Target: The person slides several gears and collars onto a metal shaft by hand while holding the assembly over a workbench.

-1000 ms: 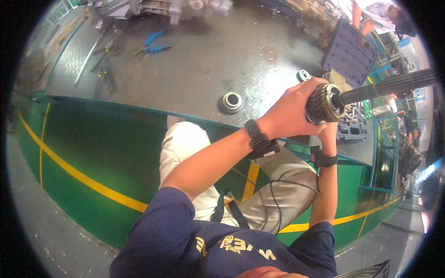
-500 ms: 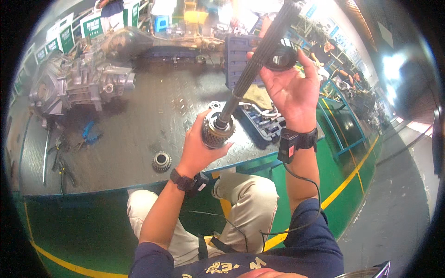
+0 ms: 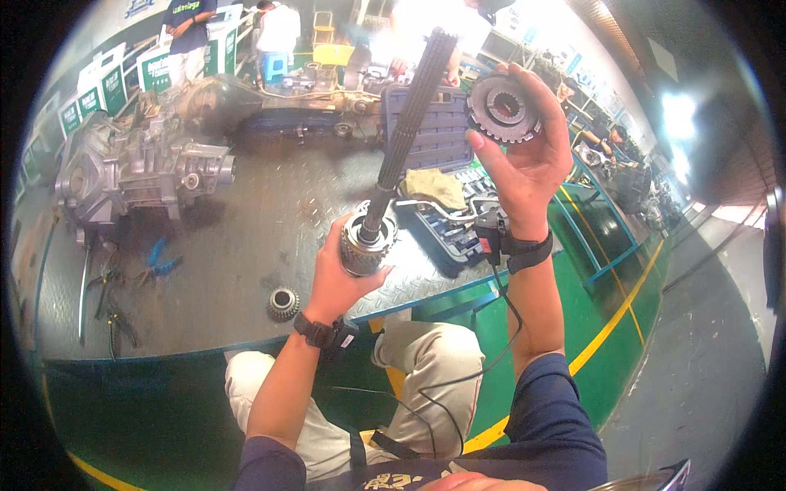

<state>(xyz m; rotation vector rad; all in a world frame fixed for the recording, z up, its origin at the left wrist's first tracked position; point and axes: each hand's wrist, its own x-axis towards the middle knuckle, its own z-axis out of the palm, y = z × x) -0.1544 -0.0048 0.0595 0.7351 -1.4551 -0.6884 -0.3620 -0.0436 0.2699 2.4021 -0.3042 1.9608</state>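
My left hand (image 3: 337, 278) is wrapped round the gear cluster (image 3: 366, 245) at the lower end of a long splined shaft (image 3: 409, 123). The shaft stands up from the gears, tilted away and to the right. In my right hand (image 3: 532, 155) is a dark toothed ring with a splined hub (image 3: 505, 109), gripped at its edge between thumb and fingers. Its face shows, and it is apart from the shaft. A small loose gear (image 3: 283, 304) lies on the metal bench (image 3: 262, 237), left of my left hand.
A gearbox housing (image 3: 139, 168) stands on the bench at the left, with pliers (image 3: 121, 327) and a blue-handled tool (image 3: 161, 258) before it. An open tool case (image 3: 438, 245) with a yellowish cloth (image 3: 434, 188) lies at the right. People stand beyond the bench.
The ring in my right hand has turned to show its toothed face and moved out from behind the shaft. The shaft and my left hand have shifted slightly left and nearer.
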